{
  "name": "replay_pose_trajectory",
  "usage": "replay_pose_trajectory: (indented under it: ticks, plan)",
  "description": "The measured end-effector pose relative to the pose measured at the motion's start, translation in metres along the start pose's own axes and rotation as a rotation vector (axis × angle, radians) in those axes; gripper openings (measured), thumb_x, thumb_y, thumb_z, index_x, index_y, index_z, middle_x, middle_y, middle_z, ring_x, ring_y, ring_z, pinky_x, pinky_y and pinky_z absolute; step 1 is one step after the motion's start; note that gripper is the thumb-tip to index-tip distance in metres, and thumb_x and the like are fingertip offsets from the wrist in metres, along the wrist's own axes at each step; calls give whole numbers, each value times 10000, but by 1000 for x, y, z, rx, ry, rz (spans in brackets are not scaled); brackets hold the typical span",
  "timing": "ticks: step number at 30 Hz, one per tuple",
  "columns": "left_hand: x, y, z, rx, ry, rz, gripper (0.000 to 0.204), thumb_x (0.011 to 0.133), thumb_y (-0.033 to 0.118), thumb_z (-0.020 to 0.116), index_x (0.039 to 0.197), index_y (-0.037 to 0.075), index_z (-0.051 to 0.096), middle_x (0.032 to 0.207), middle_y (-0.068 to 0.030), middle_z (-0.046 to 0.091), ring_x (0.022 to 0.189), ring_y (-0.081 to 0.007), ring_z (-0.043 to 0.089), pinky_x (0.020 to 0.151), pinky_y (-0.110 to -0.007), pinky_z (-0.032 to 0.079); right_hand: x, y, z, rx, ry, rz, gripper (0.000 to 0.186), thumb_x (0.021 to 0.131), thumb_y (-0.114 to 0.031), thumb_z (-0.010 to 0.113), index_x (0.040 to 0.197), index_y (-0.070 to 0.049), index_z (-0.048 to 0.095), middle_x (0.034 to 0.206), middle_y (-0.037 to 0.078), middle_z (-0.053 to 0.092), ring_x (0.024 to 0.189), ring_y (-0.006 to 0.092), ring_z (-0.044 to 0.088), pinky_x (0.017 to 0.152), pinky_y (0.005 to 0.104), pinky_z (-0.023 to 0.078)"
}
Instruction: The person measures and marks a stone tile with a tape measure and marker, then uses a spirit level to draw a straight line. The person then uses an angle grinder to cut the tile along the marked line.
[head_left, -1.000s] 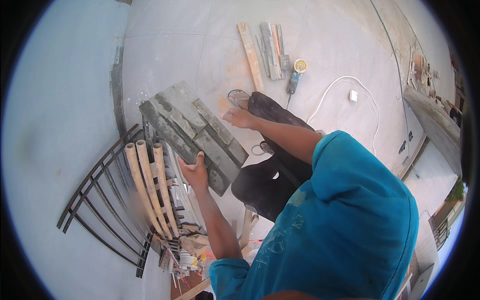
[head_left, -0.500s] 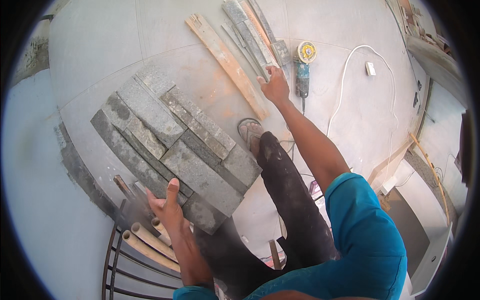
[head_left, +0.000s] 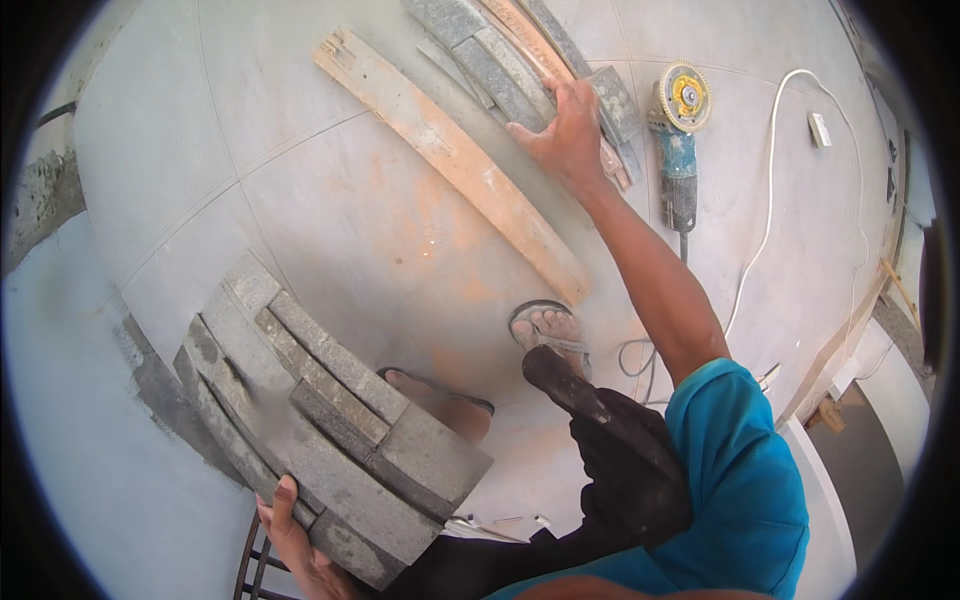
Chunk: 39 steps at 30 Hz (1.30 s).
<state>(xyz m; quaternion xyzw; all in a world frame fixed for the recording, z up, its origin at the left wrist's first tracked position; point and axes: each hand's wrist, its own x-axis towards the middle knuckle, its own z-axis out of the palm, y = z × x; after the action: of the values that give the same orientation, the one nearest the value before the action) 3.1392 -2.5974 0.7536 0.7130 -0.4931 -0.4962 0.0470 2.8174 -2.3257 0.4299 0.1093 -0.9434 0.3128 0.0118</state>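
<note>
My left hand [head_left: 290, 530] grips the lower-left edge of a grey stacked-stone panel [head_left: 335, 430], tilted beside my dark-trousered legs at the lower left. My right hand [head_left: 565, 135] reaches forward to a pile of long grey and pinkish stone strips [head_left: 470, 55] on the floor, its fingers and thumb curled on one of them. Just left of the pile lies a long pale board [head_left: 445, 160] with orange dust around it. An angle grinder [head_left: 678, 160] with a yellow-centred disc lies right of my right hand.
The pale tiled floor [head_left: 220, 120] carries a looping white cable [head_left: 768, 210] and a small white block [head_left: 819, 129]. A dark metal railing [head_left: 255, 560] is at the lower left by a pale surface. My sandalled feet are below the board. Ledges and clutter line the right edge.
My right hand has moved from beside the panel out onto the pile of strips. My left hand has lowered the panel toward the lower left. The view has tipped further toward the floor.
</note>
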Motion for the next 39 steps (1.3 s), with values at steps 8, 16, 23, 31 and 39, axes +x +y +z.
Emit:
replay_pose_trajectory:
  ticks: [8, 16, 23, 31, 39]
  plan:
    - [11, -32, 3, -122, -74, 172, 710, 838, 115, 739, 1437, -60, 402, 1251, -218, 588, 1067, -312, 651, 908, -410, 568, -57, 12, 21, 143, -115, 9, 701, 699, -273, 877, 1272, -1, 578, 1136, 156, 505, 1142, 336, 484, 971, 458, 438]
    - [23, -30, -7, -2, -119, 195, 632, 877, 208, 725, 1378, -76, 465, 1185, -216, 632, 994, -318, 688, 868, -414, 587, -42, -8, 45, 20, -92, 81, 742, 715, -286, 872, 1320, 21, 573, 1200, 160, 488, 1194, 351, 447, 1028, 489, 397]
    - [16, -10, -4, 27, -101, 136, 703, 834, 173, 751, 1411, -67, 428, 1198, -205, 617, 1000, -309, 674, 887, -399, 560, 15, 5, 46, -79, -7, -70, 691, 723, -301, 850, 1273, 26, 587, 1206, 173, 497, 1177, 358, 446, 989, 520, 386]
    - [26, -10, -18, 117, -83, 156, 781, 848, 226, 750, 1466, -67, 373, 1279, -235, 578, 1110, -340, 633, 961, -426, 524, 39, 18, 51, -109, -42, 22, 721, 758, -397, 852, 1288, 22, 600, 1225, 164, 506, 1194, 353, 443, 1020, 505, 386]
    - [42, -21, -27, 132, -11, 227, 891, 845, 252, 786, 1514, -56, 283, 1322, -234, 548, 1127, -337, 635, 965, -433, 539, -80, -104, -10, 428, -543, 118, 792, 926, -571, 667, 1444, 0, 487, 1333, 179, 512, 1250, 292, 478, 1074, 443, 395]
